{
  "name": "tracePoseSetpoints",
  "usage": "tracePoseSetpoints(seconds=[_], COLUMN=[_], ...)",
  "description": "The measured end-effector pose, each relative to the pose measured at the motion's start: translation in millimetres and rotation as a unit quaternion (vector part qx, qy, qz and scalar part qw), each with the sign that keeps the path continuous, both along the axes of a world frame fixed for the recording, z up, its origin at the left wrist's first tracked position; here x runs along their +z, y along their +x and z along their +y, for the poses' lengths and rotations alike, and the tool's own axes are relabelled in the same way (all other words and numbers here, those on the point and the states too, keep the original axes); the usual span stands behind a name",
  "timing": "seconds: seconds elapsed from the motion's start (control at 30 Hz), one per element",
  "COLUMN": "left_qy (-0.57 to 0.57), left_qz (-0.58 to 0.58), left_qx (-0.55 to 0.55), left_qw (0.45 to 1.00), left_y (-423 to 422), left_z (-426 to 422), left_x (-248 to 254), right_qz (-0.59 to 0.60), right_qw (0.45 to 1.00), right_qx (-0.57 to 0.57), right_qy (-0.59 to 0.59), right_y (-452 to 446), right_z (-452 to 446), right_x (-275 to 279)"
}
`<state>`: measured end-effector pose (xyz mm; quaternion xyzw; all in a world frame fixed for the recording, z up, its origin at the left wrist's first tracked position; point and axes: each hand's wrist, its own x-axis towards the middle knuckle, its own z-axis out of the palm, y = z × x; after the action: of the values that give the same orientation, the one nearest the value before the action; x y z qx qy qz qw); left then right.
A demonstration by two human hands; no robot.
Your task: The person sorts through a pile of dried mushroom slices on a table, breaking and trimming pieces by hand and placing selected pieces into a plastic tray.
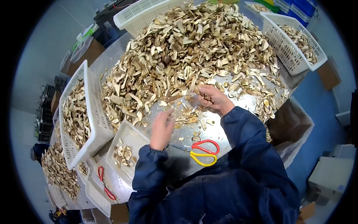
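A large heap of dried mushroom slices covers the metal table. At its near edge my right hand has its fingers curled round a few brownish mushroom slices. My left hand is smeared by motion above the metal, beside loose slices and crumbs; whether it holds anything is unclear. Scissors with one red and one yellow handle lie in front of me, their blades pointing toward my left sleeve. To the left, a shallow white tray holds a small group of slices.
White perforated baskets of slices stand at left and at right; another basket is behind the heap. Red-handled scissors lie at lower left. A lined bin stands by the right table edge. Another person is partly visible far left.
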<state>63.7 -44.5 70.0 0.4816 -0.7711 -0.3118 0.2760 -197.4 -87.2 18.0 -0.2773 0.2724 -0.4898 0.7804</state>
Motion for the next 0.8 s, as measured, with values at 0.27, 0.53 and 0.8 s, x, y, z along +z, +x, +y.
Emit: tracePoseSetpoints(seconds=[0.27,0.53,0.8], left_qy=[-0.024,0.011,0.316], left_qz=[-0.063,-0.113,0.245], left_qx=[-0.035,-0.002,0.096], left_qw=[0.997,0.994,0.911], left_y=[-72.1,-82.3,-62.0], left_z=[-60.1,-69.7,-67.0], left_x=[-28.2,-46.5,-25.3], right_qz=[-0.067,-0.128,0.03], right_qw=[0.997,0.988,0.998], right_qx=[-0.024,-0.081,-0.046], right_qy=[0.001,-0.036,-0.004], right_y=[-9.7,-12.6,6.4], right_z=[-0.5,-5.5,-5.1], right_x=[0.7,-0.2,-1.7])
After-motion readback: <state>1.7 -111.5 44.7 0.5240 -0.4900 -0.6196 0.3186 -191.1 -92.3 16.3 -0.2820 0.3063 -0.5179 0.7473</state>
